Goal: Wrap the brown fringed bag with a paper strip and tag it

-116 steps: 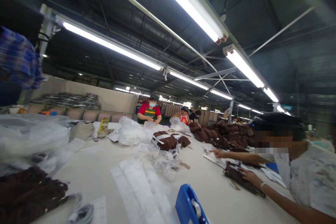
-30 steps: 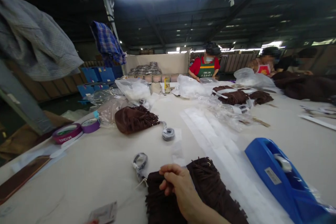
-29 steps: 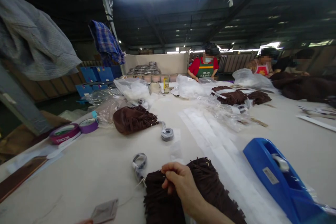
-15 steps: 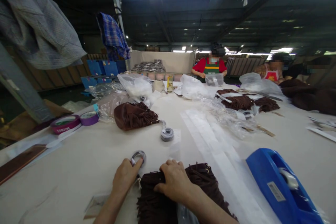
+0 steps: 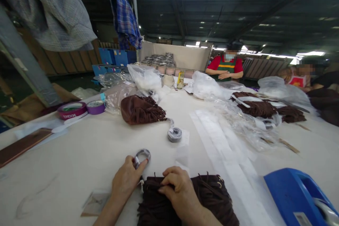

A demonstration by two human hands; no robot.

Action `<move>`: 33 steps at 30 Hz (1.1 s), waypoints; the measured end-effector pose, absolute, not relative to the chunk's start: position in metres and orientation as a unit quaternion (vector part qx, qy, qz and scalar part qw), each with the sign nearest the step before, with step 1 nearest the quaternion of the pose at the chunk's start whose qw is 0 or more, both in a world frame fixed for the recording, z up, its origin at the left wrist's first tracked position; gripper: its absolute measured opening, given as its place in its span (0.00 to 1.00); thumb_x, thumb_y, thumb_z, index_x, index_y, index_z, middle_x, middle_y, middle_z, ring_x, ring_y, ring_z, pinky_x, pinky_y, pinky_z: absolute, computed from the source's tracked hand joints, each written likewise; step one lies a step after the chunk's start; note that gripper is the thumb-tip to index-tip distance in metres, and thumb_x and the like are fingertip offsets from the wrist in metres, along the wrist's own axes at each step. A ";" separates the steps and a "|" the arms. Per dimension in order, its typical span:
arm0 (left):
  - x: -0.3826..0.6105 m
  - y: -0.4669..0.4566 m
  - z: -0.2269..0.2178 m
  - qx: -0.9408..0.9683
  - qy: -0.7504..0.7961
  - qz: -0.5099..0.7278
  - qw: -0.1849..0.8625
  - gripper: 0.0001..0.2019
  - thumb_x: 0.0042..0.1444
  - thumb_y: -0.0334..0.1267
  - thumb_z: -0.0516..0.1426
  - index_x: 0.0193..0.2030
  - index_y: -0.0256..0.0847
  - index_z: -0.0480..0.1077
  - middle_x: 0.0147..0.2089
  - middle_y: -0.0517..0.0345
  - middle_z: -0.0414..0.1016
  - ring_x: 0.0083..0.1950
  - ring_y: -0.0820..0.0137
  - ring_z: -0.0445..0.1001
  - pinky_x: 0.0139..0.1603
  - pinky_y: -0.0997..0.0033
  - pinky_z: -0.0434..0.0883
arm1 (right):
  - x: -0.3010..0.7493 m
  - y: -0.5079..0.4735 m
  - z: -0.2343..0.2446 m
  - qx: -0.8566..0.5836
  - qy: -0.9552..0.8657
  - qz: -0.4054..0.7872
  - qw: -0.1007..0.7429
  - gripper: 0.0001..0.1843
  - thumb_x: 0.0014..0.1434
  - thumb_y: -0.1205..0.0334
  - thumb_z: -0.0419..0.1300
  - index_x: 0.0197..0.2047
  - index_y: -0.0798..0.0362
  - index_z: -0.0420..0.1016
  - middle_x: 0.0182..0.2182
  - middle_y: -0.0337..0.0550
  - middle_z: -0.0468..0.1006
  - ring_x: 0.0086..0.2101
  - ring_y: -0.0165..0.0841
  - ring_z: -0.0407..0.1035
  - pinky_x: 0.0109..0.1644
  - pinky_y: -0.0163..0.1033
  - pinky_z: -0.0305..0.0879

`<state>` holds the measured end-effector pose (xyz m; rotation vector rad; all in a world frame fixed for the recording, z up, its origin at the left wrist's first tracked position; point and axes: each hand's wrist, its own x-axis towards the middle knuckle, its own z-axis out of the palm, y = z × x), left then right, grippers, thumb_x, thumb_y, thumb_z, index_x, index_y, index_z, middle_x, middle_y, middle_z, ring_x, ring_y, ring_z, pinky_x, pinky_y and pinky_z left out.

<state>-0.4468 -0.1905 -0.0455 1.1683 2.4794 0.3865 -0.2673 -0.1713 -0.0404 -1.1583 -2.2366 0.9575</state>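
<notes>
My left hand (image 5: 124, 180) grips a coiled strap (image 5: 148, 154) wrapped in greyish plastic, holding it just left of a dark brown fringed bag (image 5: 214, 197). The bag lies at the near edge of the table, with gold-coloured eyelets at its upper right. My right hand (image 5: 182, 192) is over the bag's top edge, thumb and fingers closed in a pinch on its dark material. Exactly which piece lies between the fingertips is partly hidden. Beyond, a second brown fringed bag (image 5: 137, 110) rests on its side, joined to another wrapped strap coil (image 5: 174, 134).
A blue tape dispenser (image 5: 296, 194) stands at right, beside white paper strips (image 5: 219, 137). Tape rolls (image 5: 72, 111) and a brown flat piece (image 5: 25, 146) lie left. Plastic bags (image 5: 145, 77) and fringed brown goods (image 5: 256, 107) sit farther back. A co-worker (image 5: 225, 65) stands across the table.
My view has tilted down and turned left. My right hand has gone from lying spread on the bag to pinching at its top edge. My left hand still holds the coil.
</notes>
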 end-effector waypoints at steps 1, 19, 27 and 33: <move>-0.446 -0.190 -0.045 0.415 0.880 0.135 0.186 0.18 0.56 0.54 0.43 0.39 0.42 0.58 0.36 0.48 0.74 0.40 0.56 0.74 0.36 0.66 0.64 | -0.267 -0.173 -0.041 -0.369 -0.841 0.337 0.209 0.07 0.43 0.70 0.68 0.27 0.48 0.78 0.40 0.39 0.76 0.44 0.36 0.66 0.49 0.41 0.57; -0.430 -0.189 -0.050 0.515 0.718 0.369 0.289 0.18 0.38 0.28 0.47 0.39 0.40 0.65 0.37 0.55 0.68 0.41 0.66 0.68 0.44 0.68 0.64 | -0.265 -0.172 -0.039 -0.425 -0.870 0.168 0.187 0.20 0.33 0.61 0.74 0.29 0.51 0.70 0.32 0.36 0.73 0.34 0.35 0.65 0.38 0.38 0.54; -0.414 -0.187 -0.035 0.412 0.600 0.459 0.509 0.16 0.43 0.46 0.56 0.36 0.39 0.65 0.33 0.58 0.72 0.35 0.67 0.69 0.35 0.72 0.65 | -0.259 -0.172 -0.072 -0.322 -0.886 0.026 0.333 0.18 0.39 0.56 0.69 0.24 0.51 0.64 0.19 0.33 0.69 0.22 0.31 0.60 0.30 0.39 0.48; -0.402 -0.201 -0.036 0.426 0.674 0.433 0.420 0.10 0.42 0.38 0.56 0.35 0.42 0.68 0.30 0.64 0.71 0.33 0.70 0.69 0.34 0.76 0.64 | -0.239 -0.171 -0.057 -0.296 -0.911 0.046 0.284 0.10 0.56 0.55 0.58 0.28 0.49 0.65 0.19 0.31 0.69 0.21 0.29 0.62 0.30 0.38 0.48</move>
